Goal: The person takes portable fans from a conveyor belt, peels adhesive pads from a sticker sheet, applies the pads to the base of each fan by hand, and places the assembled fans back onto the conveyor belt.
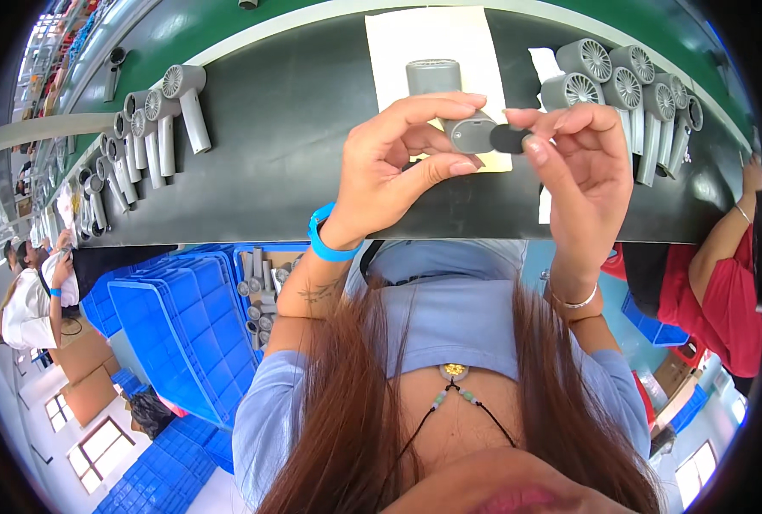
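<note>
My left hand is closed around a grey handheld fan, its thumb and fingers gripping the handle close to the oval end face. Beyond the fingers shows a grey fan head, above a pale yellow sheet; my hand hides how it joins the handle. Between the thumb and fingers of my right hand is a small black oval pad. The pad is right beside the handle's end face, its left edge at the face's right edge. Whether they touch, I cannot tell.
Several grey handheld fans lie at the right on the dark worktop, and more are lined up at the left. Blue crates stand below left, beside a bin of grey parts. Other people sit at both sides.
</note>
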A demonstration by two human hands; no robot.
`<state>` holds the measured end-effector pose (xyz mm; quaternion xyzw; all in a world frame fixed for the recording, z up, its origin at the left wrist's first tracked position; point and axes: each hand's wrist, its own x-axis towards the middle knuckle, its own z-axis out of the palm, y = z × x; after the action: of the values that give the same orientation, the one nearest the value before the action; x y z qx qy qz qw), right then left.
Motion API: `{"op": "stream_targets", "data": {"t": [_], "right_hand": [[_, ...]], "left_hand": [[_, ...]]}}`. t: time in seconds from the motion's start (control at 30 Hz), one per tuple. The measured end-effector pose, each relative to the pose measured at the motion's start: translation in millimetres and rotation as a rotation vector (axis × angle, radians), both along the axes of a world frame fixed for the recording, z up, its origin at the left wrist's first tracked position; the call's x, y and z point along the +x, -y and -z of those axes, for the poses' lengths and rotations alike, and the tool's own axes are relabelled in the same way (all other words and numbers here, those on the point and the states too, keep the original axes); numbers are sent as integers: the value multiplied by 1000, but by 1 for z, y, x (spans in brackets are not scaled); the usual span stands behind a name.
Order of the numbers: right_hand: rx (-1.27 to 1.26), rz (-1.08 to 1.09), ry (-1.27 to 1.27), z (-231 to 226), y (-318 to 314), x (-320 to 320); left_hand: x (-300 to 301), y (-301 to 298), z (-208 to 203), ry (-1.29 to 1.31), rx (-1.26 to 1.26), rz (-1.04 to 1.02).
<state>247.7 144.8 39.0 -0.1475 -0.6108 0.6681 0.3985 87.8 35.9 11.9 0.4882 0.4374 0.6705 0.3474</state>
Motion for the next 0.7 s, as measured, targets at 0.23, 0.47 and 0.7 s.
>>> {"op": "stream_targets", "data": {"t": [0.23, 0.47, 0.7], "right_hand": [[-33, 173, 21, 5, -24, -4], [796, 108, 456, -1, -17, -23], [1049, 332, 80, -105, -38, 7]], "left_hand": [[-4, -11, -2, 99, 19, -103], [-2, -17, -36, -272, -42, -44], [-25, 8, -153, -666, 503, -127]]}}
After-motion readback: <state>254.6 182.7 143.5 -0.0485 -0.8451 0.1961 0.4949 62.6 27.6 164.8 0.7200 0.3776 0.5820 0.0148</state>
